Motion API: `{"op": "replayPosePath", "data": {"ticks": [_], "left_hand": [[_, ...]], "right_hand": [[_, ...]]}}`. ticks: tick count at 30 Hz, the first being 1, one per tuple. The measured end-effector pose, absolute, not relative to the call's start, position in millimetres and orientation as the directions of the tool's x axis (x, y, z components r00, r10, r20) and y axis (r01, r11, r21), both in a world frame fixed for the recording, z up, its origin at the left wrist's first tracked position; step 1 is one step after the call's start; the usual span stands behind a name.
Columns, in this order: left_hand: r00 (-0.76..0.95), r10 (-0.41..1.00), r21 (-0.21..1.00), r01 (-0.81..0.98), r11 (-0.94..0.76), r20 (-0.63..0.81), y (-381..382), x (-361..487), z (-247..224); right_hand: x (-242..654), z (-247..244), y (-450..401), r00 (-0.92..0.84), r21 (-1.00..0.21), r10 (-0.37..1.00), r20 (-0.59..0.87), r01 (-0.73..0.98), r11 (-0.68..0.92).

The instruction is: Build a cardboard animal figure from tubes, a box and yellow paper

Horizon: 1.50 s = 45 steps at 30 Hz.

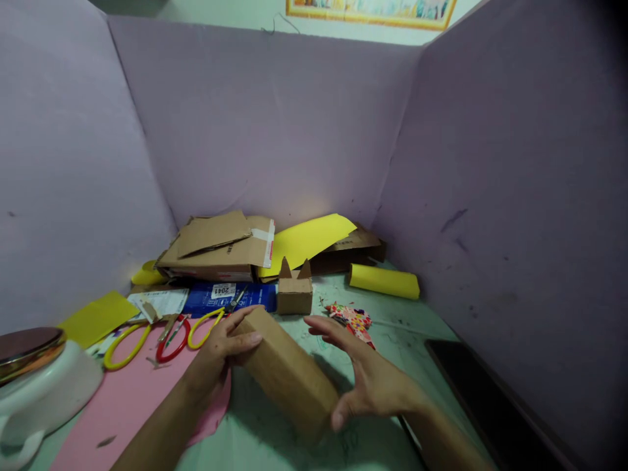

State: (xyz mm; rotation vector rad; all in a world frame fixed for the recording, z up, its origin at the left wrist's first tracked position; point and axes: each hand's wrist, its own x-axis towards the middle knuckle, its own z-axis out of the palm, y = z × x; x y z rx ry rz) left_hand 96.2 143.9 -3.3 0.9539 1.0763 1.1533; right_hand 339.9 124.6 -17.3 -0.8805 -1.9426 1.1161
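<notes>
A long brown cardboard box (289,376) is tilted above the green tabletop in front of me. My left hand (223,347) grips its upper left end, thumb on the near face and fingers behind. My right hand (366,373) is spread open beside the box's lower right end, its thumb close to the corner; whether it touches I cannot tell. Just beyond stands a small cardboard box with two pointed ears (295,292). A patterned red scrap (350,320) lies behind my right hand.
Scissors with yellow handles (128,347) and red-handled scissors (173,340) lie on pink paper (142,399) at left. A white lidded pot (53,386) stands at far left. Cardboard pieces (216,235) and yellow sheets (309,242) are piled behind. A dark flat object (481,392) lies right.
</notes>
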Motion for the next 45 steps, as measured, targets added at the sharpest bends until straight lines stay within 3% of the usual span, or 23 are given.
{"op": "replayPosePath", "data": {"ticks": [5, 12, 19, 25, 45], "left_hand": [[0.326, 0.934, 0.964, -0.162, 0.209, -0.148, 147.6, 88.0, -10.6], [0.360, 0.915, 0.944, -0.197, 0.265, -0.182, 146.4, 94.5, -25.4], [0.474, 0.867, 0.945, -0.187, 0.269, -0.153, 143.3, 98.3, -20.6], [0.453, 0.881, 0.948, -0.199, 0.246, -0.134, 143.4, 100.2, -25.6], [0.358, 0.929, 0.962, -0.208, 0.179, -0.096, 147.7, 110.9, -40.6]], "right_hand": [[344.5, -17.0, 122.5, -0.663, -0.847, 0.713, 0.228, 0.227, 0.481], [324.7, -24.7, 118.3, -0.729, -0.796, 0.618, 0.294, 0.171, 0.580], [318.7, -28.5, 119.5, -0.794, -0.690, 0.571, 0.207, 0.295, 0.661], [316.9, -27.4, 119.6, -0.806, -0.659, 0.578, 0.126, 0.368, 0.656], [318.4, -34.9, 121.7, -0.802, -0.643, 0.551, 0.231, 0.300, 0.705]]}}
